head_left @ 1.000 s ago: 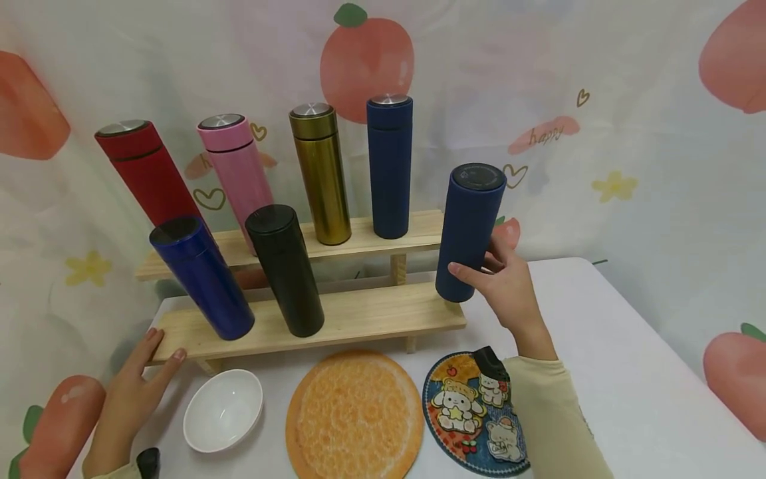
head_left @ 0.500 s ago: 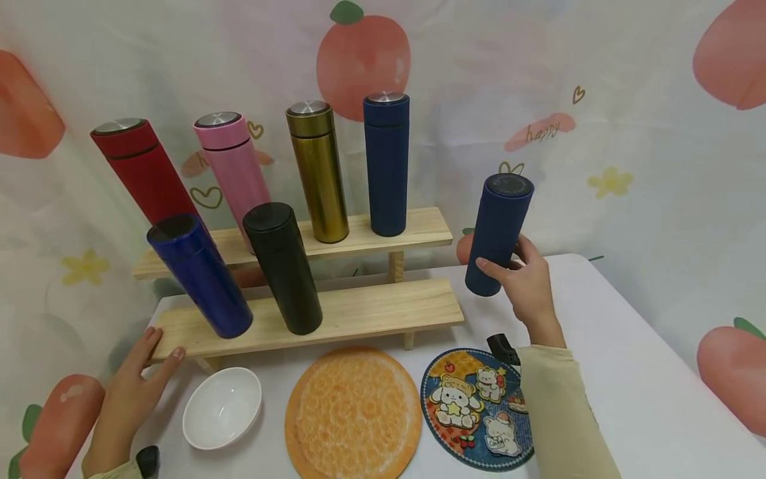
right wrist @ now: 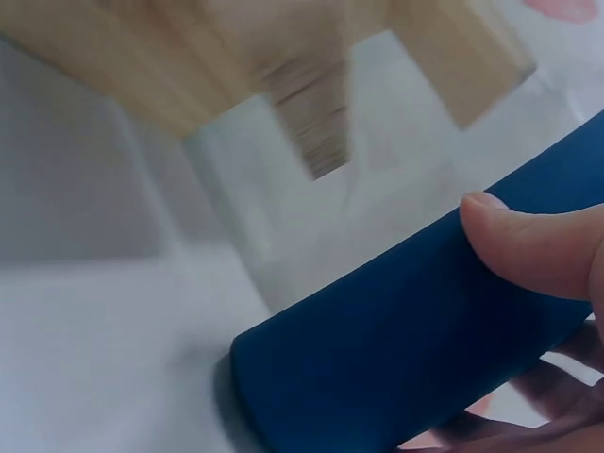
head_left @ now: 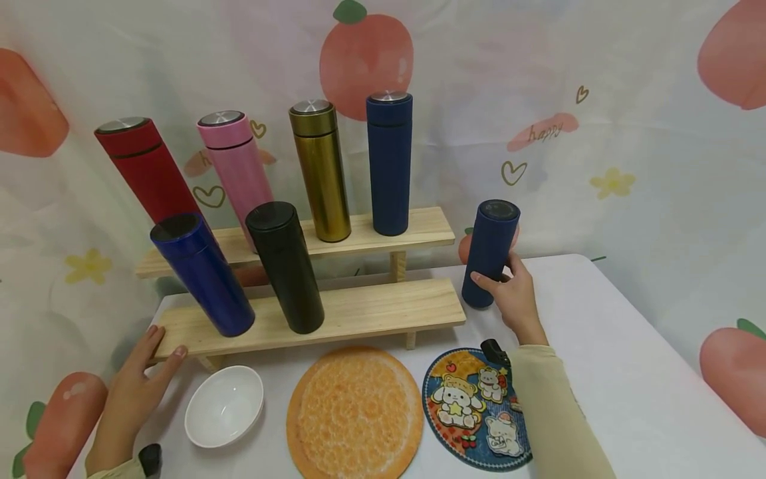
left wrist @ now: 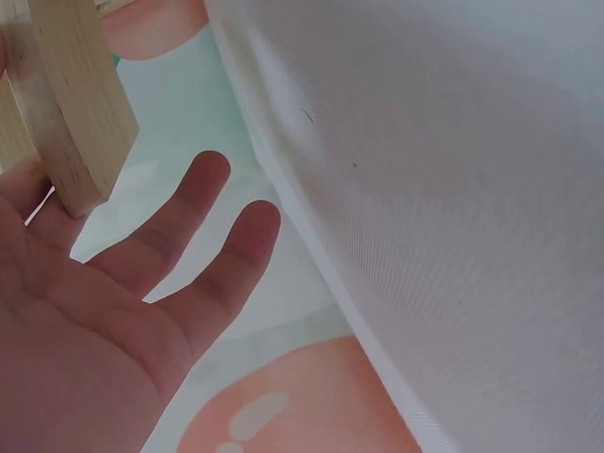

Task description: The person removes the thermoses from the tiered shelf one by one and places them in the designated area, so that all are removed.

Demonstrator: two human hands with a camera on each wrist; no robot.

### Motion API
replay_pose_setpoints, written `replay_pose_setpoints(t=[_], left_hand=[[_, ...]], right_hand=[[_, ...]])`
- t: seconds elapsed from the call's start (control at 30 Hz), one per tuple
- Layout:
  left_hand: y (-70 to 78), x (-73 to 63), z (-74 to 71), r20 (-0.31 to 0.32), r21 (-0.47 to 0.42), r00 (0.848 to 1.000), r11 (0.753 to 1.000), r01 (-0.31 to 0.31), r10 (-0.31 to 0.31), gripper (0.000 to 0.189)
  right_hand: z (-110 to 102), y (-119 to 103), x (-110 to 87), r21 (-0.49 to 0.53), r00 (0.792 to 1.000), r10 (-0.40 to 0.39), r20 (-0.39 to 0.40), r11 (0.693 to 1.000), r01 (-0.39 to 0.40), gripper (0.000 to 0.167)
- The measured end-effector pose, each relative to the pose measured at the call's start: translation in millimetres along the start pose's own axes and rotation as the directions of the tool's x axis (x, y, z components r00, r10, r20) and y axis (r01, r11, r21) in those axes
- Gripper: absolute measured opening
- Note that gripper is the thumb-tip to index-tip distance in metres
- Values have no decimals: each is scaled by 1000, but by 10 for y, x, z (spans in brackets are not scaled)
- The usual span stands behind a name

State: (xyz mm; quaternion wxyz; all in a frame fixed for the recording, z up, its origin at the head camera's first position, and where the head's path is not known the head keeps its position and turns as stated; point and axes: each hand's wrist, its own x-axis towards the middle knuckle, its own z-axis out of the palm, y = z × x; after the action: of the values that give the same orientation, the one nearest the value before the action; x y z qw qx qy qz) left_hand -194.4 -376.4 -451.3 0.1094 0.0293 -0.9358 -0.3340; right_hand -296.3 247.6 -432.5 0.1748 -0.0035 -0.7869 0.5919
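My right hand (head_left: pixel 513 293) grips a navy blue thermos bottle (head_left: pixel 492 249), thumb on one side and fingers on the other. The bottle leans slightly, and its dark upper end carries faint print. In the right wrist view, the lower end of this thermos (right wrist: pixel 377 349) is close to the white tabletop; whether it touches, I cannot tell. My left hand (head_left: pixel 133 392) holds the left end of the lower tier of a wooden shelf (head_left: pixel 383 313) between thumb and fingers. In the left wrist view, two fingers of that hand (left wrist: pixel 123 311) stretch away from the wood.
On the lower tier stand a shiny blue bottle (head_left: pixel 206 276) and a black bottle (head_left: pixel 287 269). Red (head_left: pixel 143 173), pink (head_left: pixel 236 173), gold (head_left: pixel 322 176) and navy (head_left: pixel 389 166) bottles stand behind. In front lie a white bowl (head_left: pixel 224 407), an orange round mat (head_left: pixel 356 412) and a cartoon mat (head_left: pixel 473 426).
My right hand has carried the navy thermos from the lower tier's right end out to the right, then down towards the tabletop. The left hand has stayed on the shelf.
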Motion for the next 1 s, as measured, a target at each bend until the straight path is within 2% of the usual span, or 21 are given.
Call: replay_pose_setpoints(t=[0.2, 0.3, 0.4, 0.53, 0.7, 0.83, 1.0], left_hand=[[14, 12, 6, 9, 8, 1000, 1000, -3, 3, 79], [22, 21, -5, 19, 10, 1000, 1000, 3, -3, 80], [23, 25, -16, 31, 4, 1000, 1000, 7, -7, 81], [15, 9, -24, 23, 3, 1000, 1000, 13, -13, 80], [14, 1, -18, 12, 4, 1000, 1000, 17, -17, 80], [6, -4, 3, 10, 5, 1000, 1000, 27, -27, 81], [11, 26, 20, 13, 4, 1000, 1000, 22, -23, 81]], right_hand=[[25, 143, 0, 63, 999, 37, -10, 997, -36, 85], [27, 160, 16, 61, 999, 54, 6, 997, -54, 89], [15, 177, 27, -2, 996, 81, 40, 997, -81, 94], [16, 214, 43, -134, 991, 112, 78, 986, -101, 97], [54, 256, 89, -250, 992, 107, 65, 964, -88, 96], [79, 290, 166, -281, 995, 85, 58, 957, -66, 95], [74, 313, 303, -273, 994, 74, 76, 961, -51, 91]])
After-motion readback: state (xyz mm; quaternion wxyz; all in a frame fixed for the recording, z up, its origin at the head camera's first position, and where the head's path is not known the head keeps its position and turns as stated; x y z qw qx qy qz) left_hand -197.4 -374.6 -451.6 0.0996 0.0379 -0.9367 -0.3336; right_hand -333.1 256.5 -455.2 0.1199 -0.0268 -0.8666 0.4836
